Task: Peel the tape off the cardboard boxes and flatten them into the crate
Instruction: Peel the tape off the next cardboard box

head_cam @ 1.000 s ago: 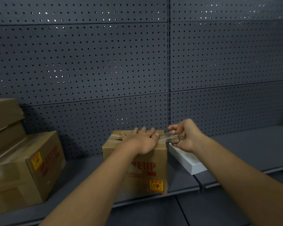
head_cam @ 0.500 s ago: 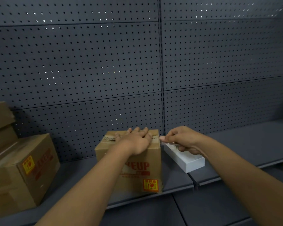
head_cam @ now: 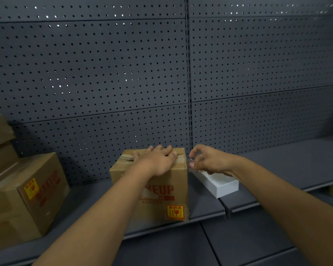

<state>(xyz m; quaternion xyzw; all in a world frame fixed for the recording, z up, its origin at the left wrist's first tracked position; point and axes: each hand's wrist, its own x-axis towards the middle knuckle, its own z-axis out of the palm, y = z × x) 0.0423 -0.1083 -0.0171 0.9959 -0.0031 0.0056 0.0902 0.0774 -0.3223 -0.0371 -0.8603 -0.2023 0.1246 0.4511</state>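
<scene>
Shelf (head_cam: 206, 210): left hand (head_cam: 158, 162) hides box (head_cam: 161, 191) top's tape.

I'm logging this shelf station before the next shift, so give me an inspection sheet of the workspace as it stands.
Surface: dark grey metal shelf, two sections meeting at a seam.
Job's things: small cardboard box upright at the middle, clear tape lifted at its top right edge; no crate in view.
Clutter: white flat box right of it; larger cardboard boxes stacked at left.
Grippers: left hand presses flat on the box top; right hand pinches the tape end.
Cables: nothing seen.
Surroundings: grey pegboard wall behind.
</scene>
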